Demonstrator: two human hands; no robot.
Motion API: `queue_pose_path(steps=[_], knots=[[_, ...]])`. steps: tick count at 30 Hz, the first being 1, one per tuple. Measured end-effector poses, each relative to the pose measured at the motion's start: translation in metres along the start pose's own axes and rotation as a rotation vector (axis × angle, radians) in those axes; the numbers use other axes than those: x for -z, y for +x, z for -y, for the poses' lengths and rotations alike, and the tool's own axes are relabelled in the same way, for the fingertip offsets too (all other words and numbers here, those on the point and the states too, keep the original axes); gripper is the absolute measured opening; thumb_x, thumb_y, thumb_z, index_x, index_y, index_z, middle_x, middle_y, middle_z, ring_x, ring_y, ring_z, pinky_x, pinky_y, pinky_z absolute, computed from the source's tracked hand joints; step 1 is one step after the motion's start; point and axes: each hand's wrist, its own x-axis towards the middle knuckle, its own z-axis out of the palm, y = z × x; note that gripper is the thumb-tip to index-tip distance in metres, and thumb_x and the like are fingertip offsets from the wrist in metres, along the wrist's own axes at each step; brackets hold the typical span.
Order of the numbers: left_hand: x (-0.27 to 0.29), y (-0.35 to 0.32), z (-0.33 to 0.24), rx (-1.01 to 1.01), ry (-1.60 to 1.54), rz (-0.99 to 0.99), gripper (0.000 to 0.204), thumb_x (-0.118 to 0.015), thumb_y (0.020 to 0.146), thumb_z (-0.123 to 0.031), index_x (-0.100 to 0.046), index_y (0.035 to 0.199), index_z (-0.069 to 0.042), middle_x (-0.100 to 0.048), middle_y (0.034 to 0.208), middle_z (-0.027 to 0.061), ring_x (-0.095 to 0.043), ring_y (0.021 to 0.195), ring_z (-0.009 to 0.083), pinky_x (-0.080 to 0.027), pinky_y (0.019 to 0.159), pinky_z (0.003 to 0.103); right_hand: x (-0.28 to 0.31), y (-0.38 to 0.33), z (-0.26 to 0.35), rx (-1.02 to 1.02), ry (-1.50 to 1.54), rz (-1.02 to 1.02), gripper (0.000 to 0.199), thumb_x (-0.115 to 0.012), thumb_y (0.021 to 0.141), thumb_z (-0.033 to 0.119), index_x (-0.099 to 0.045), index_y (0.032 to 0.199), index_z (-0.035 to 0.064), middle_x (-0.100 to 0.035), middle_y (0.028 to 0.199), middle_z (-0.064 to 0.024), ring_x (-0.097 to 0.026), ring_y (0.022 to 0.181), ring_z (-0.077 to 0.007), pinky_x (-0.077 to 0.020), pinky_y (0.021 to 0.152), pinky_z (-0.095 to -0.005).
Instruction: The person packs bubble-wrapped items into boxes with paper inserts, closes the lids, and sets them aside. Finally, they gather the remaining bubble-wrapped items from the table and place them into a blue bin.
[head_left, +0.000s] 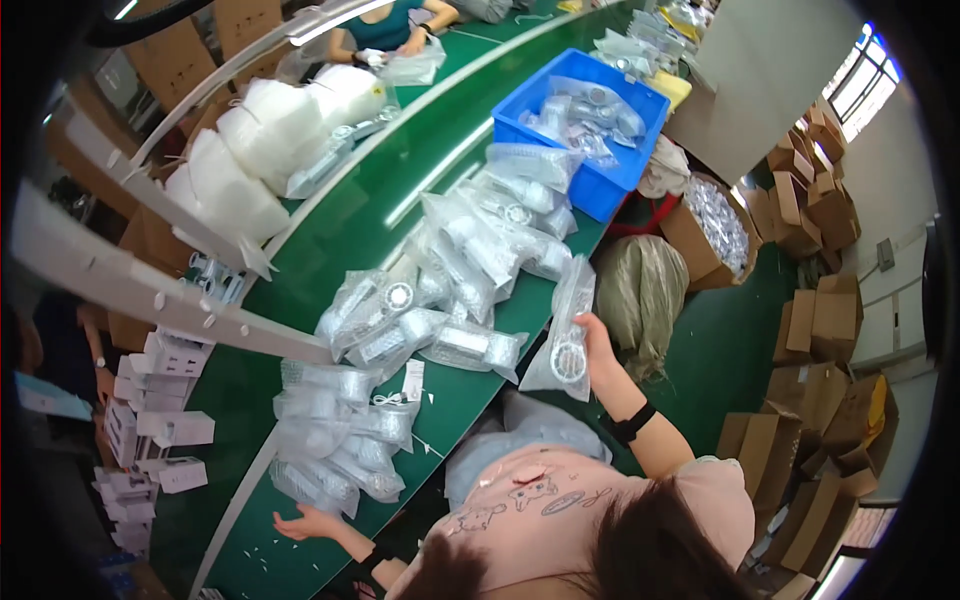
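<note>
Head view: the right hand (600, 345) pinches a clear plastic packet (568, 335) with a round part inside, held upright just past the green table's (330, 240) edge. The left hand (305, 522) lies spread, palm up, beside a pile of packets (335, 440).

Bright daylight, glare, fisheye-bent edges

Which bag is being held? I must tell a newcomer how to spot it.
Follow the long green conveyor belt to its near edge, below the blue bin. There the right hand grips a clear plastic bag with a round white part inside. Unlike the bags lying heaped on the belt, it hangs upright off the edge.
</note>
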Motion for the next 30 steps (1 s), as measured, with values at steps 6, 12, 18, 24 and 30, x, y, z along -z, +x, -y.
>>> queue_pose_path(steps=[6,12,18,24,30], knots=[[0.054,-0.073,-0.226,-0.038,-0.852,-0.042,0.037,-0.051,0.074,-0.002,-0.043,0.111,-0.002,-0.042,0.116,0.0143,-0.039,0.109,0.0274,-0.034,0.088,0.041,0.017,0.012,0.073,0.204,0.010,-0.024,0.041,-0.051,0.063,0.022,-0.050,0.097,-0.0006,-0.056,0.080,-0.0160,-0.056,0.070,-0.0288,-0.0479,0.067,-0.0382],[0.085,-0.193,-0.356,-0.103,-1.199,0.350,0.029,-0.048,0.075,0.000,-0.043,0.103,-0.003,-0.035,0.123,0.0114,-0.037,0.110,0.0255,-0.032,0.091,0.038,-0.021,0.058,0.255,0.511,-0.239,0.373,0.055,-0.058,0.058,0.020,-0.044,0.107,-0.0018,-0.055,0.087,-0.0157,-0.056,0.075,-0.0276,-0.0483,0.070,-0.0377],[0.078,-0.261,-0.446,-0.023,-1.290,0.596,0.025,-0.049,0.074,0.001,-0.046,0.098,-0.004,-0.037,0.120,0.0102,-0.040,0.108,0.0232,-0.035,0.088,0.035,-0.079,0.166,0.417,0.728,-0.888,0.007,0.049,-0.059,0.065,0.015,-0.042,0.108,-0.0007,-0.054,0.098,-0.0158,-0.056,0.088,-0.0250,-0.0457,0.074,-0.0332],[0.071,-0.298,-0.498,0.008,-1.153,0.812,0.021,-0.050,0.073,0.003,-0.048,0.094,-0.003,-0.039,0.117,0.0094,-0.043,0.105,0.0207,-0.036,0.087,0.031,-0.074,0.293,0.439,0.615,-1.993,-0.091,0.068,-0.067,0.060,0.022,-0.034,0.114,-0.0028,-0.054,0.098,-0.0245,-0.055,0.089,-0.0330,-0.0449,0.074,-0.0360],[0.063,-0.306,-0.504,-0.005,-0.964,0.677,0.024,-0.053,0.072,0.000,-0.048,0.096,-0.003,-0.038,0.118,0.0110,-0.041,0.106,0.0237,-0.036,0.086,0.033,-0.102,0.347,0.398,0.075,-2.563,0.177,0.090,-0.066,0.060,0.025,-0.015,0.128,-0.0005,-0.043,0.111,-0.0303,-0.046,0.103,-0.0363,-0.0393,0.085,-0.0399]])
